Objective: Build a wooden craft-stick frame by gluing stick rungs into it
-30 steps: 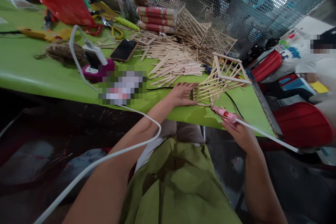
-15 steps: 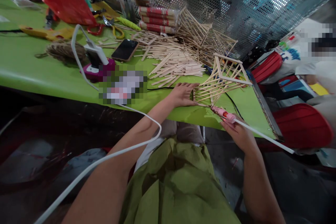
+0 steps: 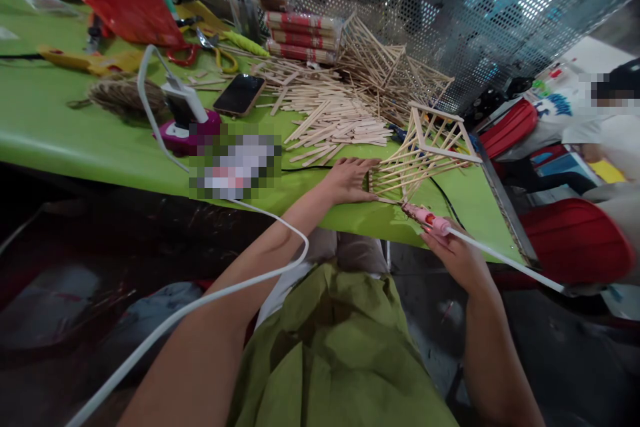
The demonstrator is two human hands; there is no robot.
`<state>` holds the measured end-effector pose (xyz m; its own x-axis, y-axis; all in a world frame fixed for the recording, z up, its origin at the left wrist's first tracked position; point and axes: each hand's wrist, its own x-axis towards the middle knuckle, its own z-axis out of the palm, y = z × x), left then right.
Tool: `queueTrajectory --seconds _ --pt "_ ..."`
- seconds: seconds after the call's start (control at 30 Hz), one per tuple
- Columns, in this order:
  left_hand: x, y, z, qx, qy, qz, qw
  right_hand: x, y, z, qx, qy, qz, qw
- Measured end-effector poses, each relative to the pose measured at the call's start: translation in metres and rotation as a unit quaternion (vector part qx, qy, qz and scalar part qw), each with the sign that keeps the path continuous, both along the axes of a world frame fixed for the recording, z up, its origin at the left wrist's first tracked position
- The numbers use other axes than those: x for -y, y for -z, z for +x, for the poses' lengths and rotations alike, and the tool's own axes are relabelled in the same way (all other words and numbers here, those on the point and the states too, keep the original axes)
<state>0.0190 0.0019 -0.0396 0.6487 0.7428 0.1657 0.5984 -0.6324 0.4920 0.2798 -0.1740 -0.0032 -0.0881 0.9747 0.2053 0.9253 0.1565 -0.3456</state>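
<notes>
My left hand grips the left end of a lattice frame of thin wooden sticks, which rests on the green table. In my right hand is a pink hot glue gun, its tip at the frame's near lower corner. A long white glue stick juts from the gun's back end. Behind the frame lies a loose pile of flat craft sticks. Some of my right fingers are hidden beneath the gun.
A phone, a purple power socket with a white charger and a twine bundle lie to the left. Packs of sticks and another stick structure stand against the mesh panel. A white cable crosses over my left arm. Red chairs are at right.
Almost nothing differs. Both hands, the stick frame and the glue gun keep their places, with only a tiny shift of the view.
</notes>
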Motion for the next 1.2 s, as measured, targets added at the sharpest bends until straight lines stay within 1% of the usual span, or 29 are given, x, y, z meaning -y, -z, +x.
queueTrajectory --seconds 0.13,0.27,0.37,0.63,0.83,1.0,1.2 --pt "0.0005 -0.0007 0.0002 -0.004 -0.002 0.0 1.0 0.0001 -0.0007 0.0003 -0.012 0.006 -0.008 1.0" --pt "-0.0004 0.0026 0.0013 -0.006 -0.005 0.006 1.0 0.0 -0.0018 -0.0011 -0.012 0.0 -0.017 1.0" --pt "-0.0012 0.0044 0.0022 -0.007 -0.008 0.009 1.0 -0.0006 -0.002 -0.0025 -0.009 0.009 -0.013 1.0" --pt "-0.0009 0.0012 0.0011 -0.019 -0.002 0.001 1.0 -0.0014 0.0014 -0.0004 -0.01 0.006 -0.012 1.0" --pt "0.0 0.0016 0.0013 -0.011 -0.008 0.004 1.0 -0.0015 0.0007 -0.0003 -0.007 0.004 -0.001 1.0" --pt "-0.0002 0.0019 0.0016 -0.007 -0.006 0.0 1.0 -0.0007 0.0006 -0.0016 -0.013 0.001 -0.016 1.0" --pt "-0.0009 0.002 0.0016 -0.007 -0.004 0.008 1.0 0.0001 0.0002 -0.0038 -0.018 0.003 -0.008 1.0"
